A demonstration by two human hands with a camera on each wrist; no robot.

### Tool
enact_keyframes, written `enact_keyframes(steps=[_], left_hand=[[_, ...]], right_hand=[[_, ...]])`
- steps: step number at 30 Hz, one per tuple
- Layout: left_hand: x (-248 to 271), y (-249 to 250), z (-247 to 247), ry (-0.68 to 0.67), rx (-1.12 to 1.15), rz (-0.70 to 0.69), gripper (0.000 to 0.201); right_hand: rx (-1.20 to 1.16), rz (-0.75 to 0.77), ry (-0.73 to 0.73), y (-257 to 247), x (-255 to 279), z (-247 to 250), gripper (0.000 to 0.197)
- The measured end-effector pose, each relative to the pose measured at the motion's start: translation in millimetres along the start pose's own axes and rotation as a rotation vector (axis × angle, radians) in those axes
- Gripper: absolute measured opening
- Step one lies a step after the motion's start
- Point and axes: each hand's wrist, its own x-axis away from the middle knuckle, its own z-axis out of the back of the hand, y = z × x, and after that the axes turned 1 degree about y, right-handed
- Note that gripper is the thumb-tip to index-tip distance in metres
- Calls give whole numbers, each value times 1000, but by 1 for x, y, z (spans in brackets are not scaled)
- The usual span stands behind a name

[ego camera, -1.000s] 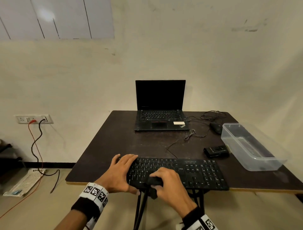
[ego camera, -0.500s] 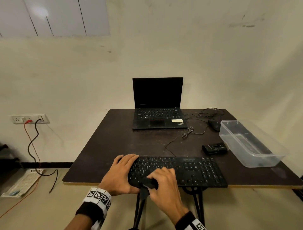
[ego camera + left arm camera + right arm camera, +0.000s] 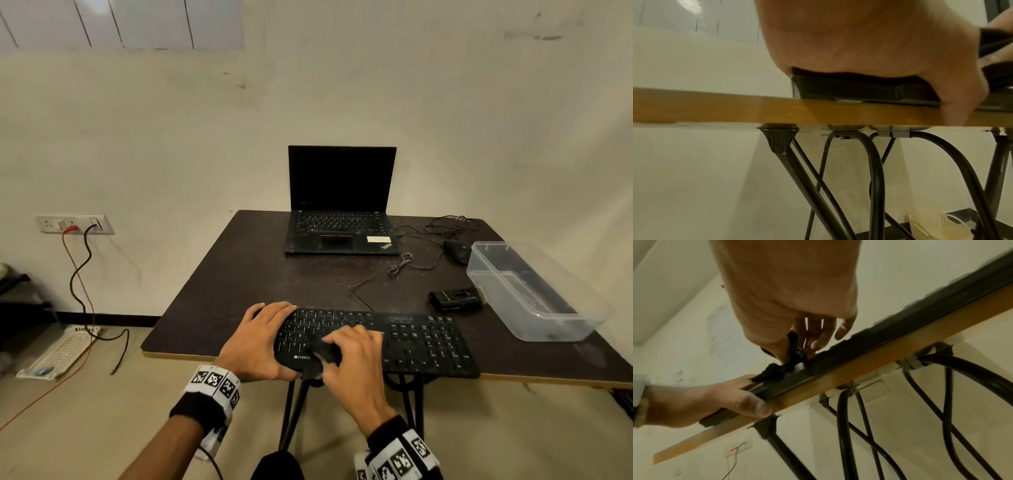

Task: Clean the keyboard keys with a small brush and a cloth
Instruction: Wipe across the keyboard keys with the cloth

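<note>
A black keyboard [image 3: 421, 339] lies along the near edge of the dark table [image 3: 239, 291]. My left hand [image 3: 260, 339] lies flat on its left end, fingers straight over the keys and the thumb against the front edge [image 3: 758, 407]. My right hand [image 3: 352, 353] pinches a black cloth [image 3: 323, 356] and presses it onto the keys left of the middle. In the right wrist view the cloth [image 3: 777, 369] bunches between thumb and fingers and trails over the keyboard's front rim [image 3: 900, 321]. The left wrist view shows only my palm [image 3: 859, 40] on the keyboard's end [image 3: 849, 91].
A black open laptop [image 3: 342, 222] stands at the back. A mouse [image 3: 457, 251] and loose cables [image 3: 404, 262] lie to its right. A small black device [image 3: 454, 299] sits beside a clear plastic tub [image 3: 534, 294] at the right edge. Black metal legs [image 3: 875, 178] run under the table.
My right hand has slid the cloth slightly farther onto the keys from the front edge. My left hand stays on the keyboard's left end. The head view has shifted.
</note>
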Motion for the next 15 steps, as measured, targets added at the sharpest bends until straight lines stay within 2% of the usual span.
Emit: enact_keyframes(steps=[3,7,11,15], left_hand=[[0,0,0,-3,12,-8,123],[0,1,-1,5,-10,-1,122],[1,1,-2,13,-4,-1,121],[0,1,-2,26,-10,-3,120]], right_hand=[[-3,94,-53,-4,6,-3,16],[0,-52,63,6,-3,1,20],[-15,51,-26,1,-1,-2,21],[12,-56,68,12,-6,5,22]])
